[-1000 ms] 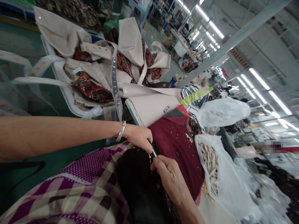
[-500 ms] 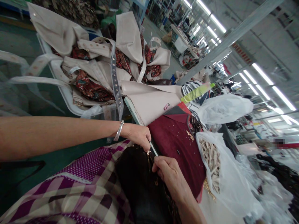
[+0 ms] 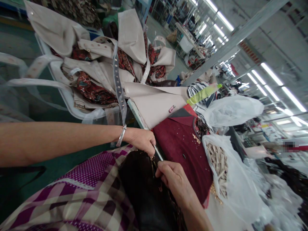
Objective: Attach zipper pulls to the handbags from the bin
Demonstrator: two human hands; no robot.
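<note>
A dark leather handbag (image 3: 141, 189) rests on my lap, over a purple checked apron (image 3: 96, 199), against the table edge. My left hand (image 3: 141, 140), with a silver bangle on the wrist, is closed at the bag's top end, beside a gold-coloured metal fitting (image 3: 153, 163). My right hand (image 3: 173, 176) is closed in a pinch on the bag's upper edge, a short way from the left. The fingertips hide the exact parts they grip. Just beyond both hands lies a dark red cloth (image 3: 183, 154) with small light specks on it.
To the left, a white tub (image 3: 61, 86) is heaped with cream bags with patterned linings and hanging straps. On the table are a cream sheet (image 3: 154, 106), a yellow-green strip (image 3: 204, 93) and a plastic bag (image 3: 240, 179) with beige strips. A slanting pillar (image 3: 231, 45) stands behind.
Both hands keep their closed grip at the bag's top, with the right hand shifted very slightly left. The view has tilted a little; the bag stays in place.
</note>
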